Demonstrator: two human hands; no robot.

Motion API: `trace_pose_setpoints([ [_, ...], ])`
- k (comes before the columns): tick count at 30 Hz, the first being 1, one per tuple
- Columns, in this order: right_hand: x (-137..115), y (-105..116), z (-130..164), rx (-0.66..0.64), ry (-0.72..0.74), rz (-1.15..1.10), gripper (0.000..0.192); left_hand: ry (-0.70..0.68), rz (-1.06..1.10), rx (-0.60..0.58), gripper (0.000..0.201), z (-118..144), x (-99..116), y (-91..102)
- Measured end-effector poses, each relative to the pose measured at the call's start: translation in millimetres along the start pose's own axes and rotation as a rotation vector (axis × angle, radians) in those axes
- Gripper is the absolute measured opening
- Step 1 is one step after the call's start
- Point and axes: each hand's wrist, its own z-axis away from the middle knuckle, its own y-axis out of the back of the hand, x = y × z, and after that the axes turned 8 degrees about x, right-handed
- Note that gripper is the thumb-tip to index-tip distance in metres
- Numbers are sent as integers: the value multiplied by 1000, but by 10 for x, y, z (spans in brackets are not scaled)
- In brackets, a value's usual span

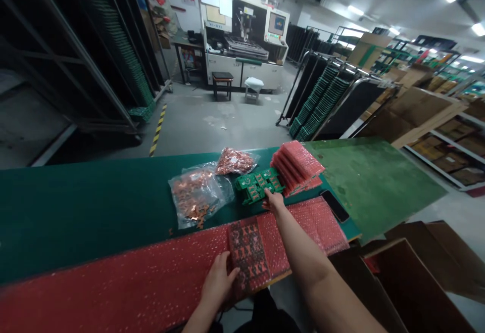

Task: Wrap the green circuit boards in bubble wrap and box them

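Reaching with my right hand (273, 200), fingers spread and touching the top of 1 stack of green boards (258, 185) mid-desk, I judge I'm picking 1; next calls for pinching it free. My left hand (217, 280) presses flat on 1 wrapped board (249, 254) in red bubble wrap (113, 282). 2 bags of copper parts (199, 194) lie left, 1 pile of red pouches (297, 166) and 1 phone (335, 205) right.

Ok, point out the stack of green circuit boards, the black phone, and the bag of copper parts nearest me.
stack of green circuit boards (254, 185), head view, on the top board's middle.
black phone (335, 205), head view, on its screen.
bag of copper parts (195, 196), head view, on the clear plastic over the parts.
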Motion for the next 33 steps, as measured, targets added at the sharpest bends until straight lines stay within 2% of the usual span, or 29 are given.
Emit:
trace_pose_setpoints([
  [5,8,220,115,-114,39,-64,19,26,62,-11,44,-3,34,19],
  [10,201,617,362,-265,114,-119,33,79,201,-50,33,-67,92,152],
  [12,362,796,488,-443,130,-58,43,129,342,-34,31,-102,88,202],
  [14,539,914,601,-682,153,75,50,196,465,9,35,-118,78,229],
  [16,700,933,682,-837,186,274,45,217,501,34,41,-100,81,229],
  [19,859,810,716,-792,275,598,25,111,406,30,42,-9,127,191],
  [21,902,707,687,-732,324,730,19,38,277,46,41,76,179,158],
  [25,900,618,599,-590,415,883,23,14,103,39,46,224,272,111],
  [28,895,623,582,-472,514,988,29,24,73,29,45,277,299,93],
  [33,943,622,618,-370,580,1064,24,14,9,19,49,310,315,66],
])
